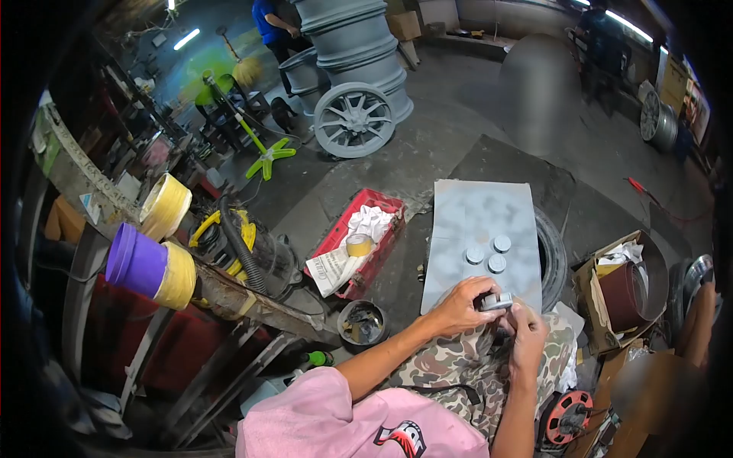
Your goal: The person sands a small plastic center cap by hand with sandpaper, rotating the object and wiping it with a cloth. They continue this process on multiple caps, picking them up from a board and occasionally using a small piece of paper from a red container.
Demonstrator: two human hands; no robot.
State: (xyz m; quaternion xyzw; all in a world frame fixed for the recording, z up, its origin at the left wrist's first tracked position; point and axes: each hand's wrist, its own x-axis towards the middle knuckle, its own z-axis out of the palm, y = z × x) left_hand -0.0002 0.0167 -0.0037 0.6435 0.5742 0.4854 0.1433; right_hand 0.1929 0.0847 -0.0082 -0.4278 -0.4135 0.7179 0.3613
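My left hand (467, 304) is closed around a small round grey cap (500, 301), held above my lap. Close beside it, my right hand (527, 333) is pinched, its fingertips at the cap's lower right edge. Whatever lies between those fingers is too small to make out. Just beyond my hands lies a grey-sprayed flat board (481, 210). On it rest three similar round caps: a left one (474, 254), an upper right one (502, 243) and a lower one (497, 263).
Left of the board stands a red crate (392, 208) with newspaper and a tape roll (359, 244). A dark bucket (363, 324) is nearer me. To the right sits a cardboard box (592, 301). Grey wheels (355, 120) and a person (273, 27) are farther back.
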